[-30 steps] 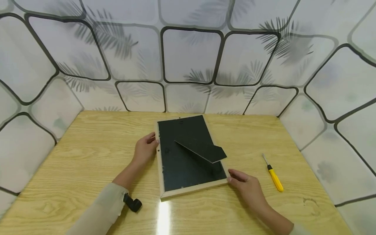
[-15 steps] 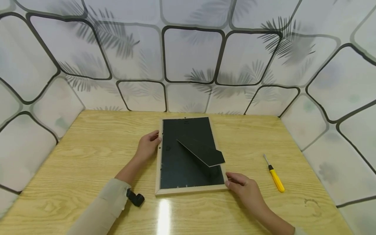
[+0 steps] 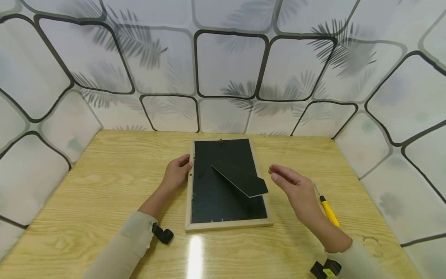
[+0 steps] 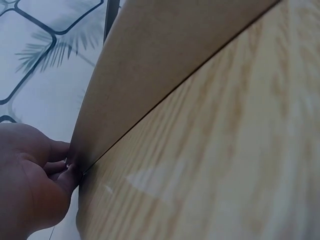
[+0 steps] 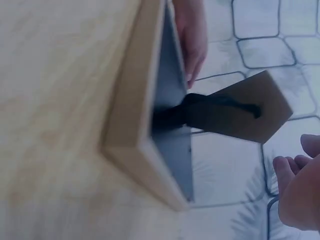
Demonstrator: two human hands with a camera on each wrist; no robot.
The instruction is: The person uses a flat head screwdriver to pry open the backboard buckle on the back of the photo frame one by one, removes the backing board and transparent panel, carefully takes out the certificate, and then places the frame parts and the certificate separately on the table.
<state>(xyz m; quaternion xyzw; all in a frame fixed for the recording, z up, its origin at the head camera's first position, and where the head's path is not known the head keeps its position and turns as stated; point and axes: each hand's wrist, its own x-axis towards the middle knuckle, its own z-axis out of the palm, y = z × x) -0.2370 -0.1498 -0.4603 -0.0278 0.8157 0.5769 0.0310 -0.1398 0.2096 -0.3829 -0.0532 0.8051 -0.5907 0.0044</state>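
Left hand [image 3: 175, 173] on picture frame [image 3: 226, 182]

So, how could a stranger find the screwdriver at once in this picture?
Start from the wooden table and find the picture frame lying face down at its middle. Right of it, partly behind the raised right hand, lies the screwdriver, the only thing with a yellow handle.

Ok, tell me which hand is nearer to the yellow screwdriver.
Right. The right hand hovers above the table just left of the yellow screwdriver, partly overlapping its tip in the head view. The left hand rests at the picture frame's far left edge.
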